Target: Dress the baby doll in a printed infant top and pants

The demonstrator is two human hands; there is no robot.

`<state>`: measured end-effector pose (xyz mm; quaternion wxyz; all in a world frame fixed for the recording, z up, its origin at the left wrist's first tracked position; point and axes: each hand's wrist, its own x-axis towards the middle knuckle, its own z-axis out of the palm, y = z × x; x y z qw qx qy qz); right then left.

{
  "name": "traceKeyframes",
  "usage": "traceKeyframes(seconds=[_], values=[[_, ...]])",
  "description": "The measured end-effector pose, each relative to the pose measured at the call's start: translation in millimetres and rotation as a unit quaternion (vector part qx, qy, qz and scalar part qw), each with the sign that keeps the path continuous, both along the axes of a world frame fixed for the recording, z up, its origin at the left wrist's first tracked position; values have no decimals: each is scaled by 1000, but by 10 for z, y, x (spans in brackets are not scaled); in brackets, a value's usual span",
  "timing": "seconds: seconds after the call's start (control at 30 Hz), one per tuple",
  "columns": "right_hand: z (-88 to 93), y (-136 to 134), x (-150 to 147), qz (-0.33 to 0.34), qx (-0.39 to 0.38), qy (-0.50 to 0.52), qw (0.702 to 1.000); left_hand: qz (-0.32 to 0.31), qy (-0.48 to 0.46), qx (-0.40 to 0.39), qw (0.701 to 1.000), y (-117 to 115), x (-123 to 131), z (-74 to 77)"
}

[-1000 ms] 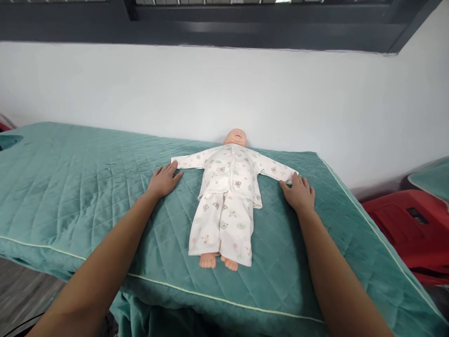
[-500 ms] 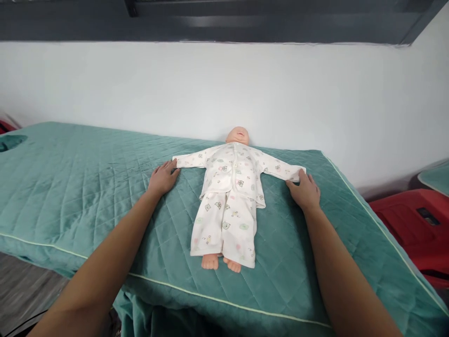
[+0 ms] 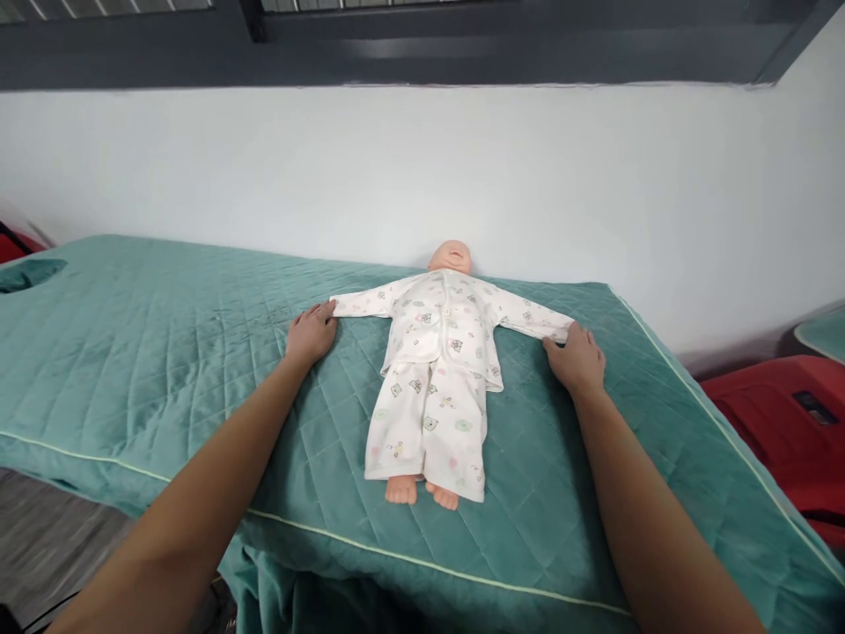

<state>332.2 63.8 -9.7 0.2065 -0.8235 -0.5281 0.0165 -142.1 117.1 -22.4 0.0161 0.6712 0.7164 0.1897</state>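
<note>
A baby doll [image 3: 451, 257] lies on its back, arms spread wide, on a green quilted bed cover [image 3: 198, 370]. It wears a white printed long-sleeved top [image 3: 439, 321] and matching trousers [image 3: 402, 423], with the feet showing below the hems. My left hand [image 3: 312, 333] is closed at the cuff of the sleeve [image 3: 363, 303] on the left of the view. On the other side, my right hand [image 3: 577, 357] grips the end of the opposite sleeve [image 3: 532, 317], thumb below and fingers over the cuff. The doll's hands are not visible.
A white wall [image 3: 264, 176] runs behind the bed, close to the doll's head, under a dark frame [image 3: 422, 53]. Beyond the bed's right edge stands a red plastic object [image 3: 779, 423]. Grey floor [image 3: 53, 528] shows at the lower left.
My left hand's fingers and thumb have drawn together at the cuff. My right fingers now cover more of the other sleeve's end. The view has shifted slightly; the doll lies as before.
</note>
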Motion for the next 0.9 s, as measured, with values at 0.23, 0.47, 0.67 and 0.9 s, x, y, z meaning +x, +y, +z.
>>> traceKeyframes(seconds=[0.23, 0.47, 0.67, 0.9], values=[[85, -479, -497, 81, 117, 64, 988, 3, 7, -11, 1000, -27, 25, 9], [-85, -1955, -1422, 322, 137, 231, 908, 13, -103, 33, 994, -162, 34, 127], [-78, -2313, -1588, 306, 171, 248, 903, 35, -335, 79, 938, -1387, 530, 82], [106, -2124, -1882, 376, 142, 104, 910, -89, -360, 14, 929, -2613, 1015, -125]])
